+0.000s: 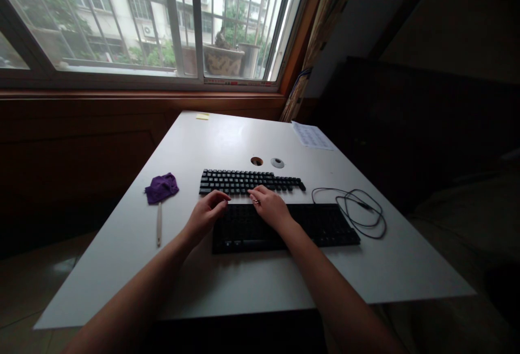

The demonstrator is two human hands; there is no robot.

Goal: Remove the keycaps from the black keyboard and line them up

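Arching over the keyboard toward the front edge of the table, my right hand bunches its fingers at the keycaps, likely ranked for easy reach; my left hand half-curls at the keyboard's far-left corner. Whether either pinches anything, I cannot tell.

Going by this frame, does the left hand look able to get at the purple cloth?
Probably yes: the purple cloth lies off to the left of the left hand, with white tabletop between them and nothing visible blocking the way.
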